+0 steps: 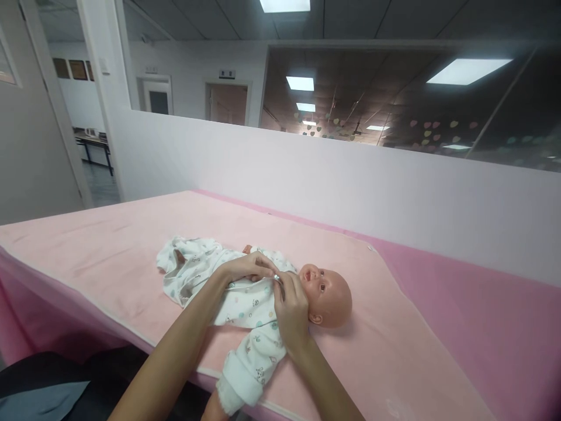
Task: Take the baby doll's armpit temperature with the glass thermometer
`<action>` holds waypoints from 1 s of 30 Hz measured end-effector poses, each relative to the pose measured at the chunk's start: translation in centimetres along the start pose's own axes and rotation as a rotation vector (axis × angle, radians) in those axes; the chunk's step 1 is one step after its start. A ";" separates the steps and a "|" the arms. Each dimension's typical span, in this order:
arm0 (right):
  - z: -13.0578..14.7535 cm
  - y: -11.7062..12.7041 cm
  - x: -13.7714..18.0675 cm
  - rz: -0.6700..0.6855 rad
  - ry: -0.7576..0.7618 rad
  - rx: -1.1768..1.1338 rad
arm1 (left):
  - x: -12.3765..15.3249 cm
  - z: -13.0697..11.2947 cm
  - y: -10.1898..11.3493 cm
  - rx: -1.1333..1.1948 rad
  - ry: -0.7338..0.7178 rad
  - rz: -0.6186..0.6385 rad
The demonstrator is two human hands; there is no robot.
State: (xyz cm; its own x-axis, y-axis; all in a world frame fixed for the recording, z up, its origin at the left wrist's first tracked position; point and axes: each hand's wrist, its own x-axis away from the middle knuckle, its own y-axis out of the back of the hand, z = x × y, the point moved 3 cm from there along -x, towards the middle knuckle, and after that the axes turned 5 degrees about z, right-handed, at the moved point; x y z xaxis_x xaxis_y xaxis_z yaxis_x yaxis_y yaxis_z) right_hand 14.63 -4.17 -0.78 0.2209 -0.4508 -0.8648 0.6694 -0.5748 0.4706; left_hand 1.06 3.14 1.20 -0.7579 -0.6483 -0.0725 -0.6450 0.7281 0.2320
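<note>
A baby doll (332, 297) lies on its back, its bald head toward the right. It wears a white patterned romper (245, 307) with small coloured prints. My left hand (249, 267) rests over the doll's chest, fingertips pinched on the cloth near the collar. Close against it, my right hand (291, 301) curls its fingers on the same part of the romper, just below the doll's chin. A small shiny silver spot shows where the fingers meet; I cannot tell what it is. The doll's near arm, in its sleeve (254, 362), hangs past the table edge.
A pale pink cloth (109, 245) covers the table, over a darker pink sheet (482, 298). Behind it stands a low white wall (350, 175) with a window above. At the left are a door (37, 128) and a doorway to another room.
</note>
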 end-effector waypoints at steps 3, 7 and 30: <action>0.0 0.0 -0.1 0.001 -0.022 0.009 | 0.0 -0.2 -0.1 -0.046 0.007 0.012; 0.0 0.0 -0.1 0.038 -0.051 -0.032 | -0.1 -0.3 -0.1 -0.090 0.021 -0.010; 0.6 0.1 -0.3 -0.013 0.061 -0.070 | -0.5 0.2 -0.3 0.147 0.028 0.050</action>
State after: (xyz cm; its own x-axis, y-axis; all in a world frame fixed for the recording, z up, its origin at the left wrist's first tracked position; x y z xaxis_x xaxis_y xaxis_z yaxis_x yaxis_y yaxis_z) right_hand 14.20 -4.45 -0.38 0.2537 -0.3999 -0.8808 0.7196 -0.5304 0.4481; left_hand 1.64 3.28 0.94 -0.7877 -0.6149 -0.0370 -0.6154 0.7830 0.0903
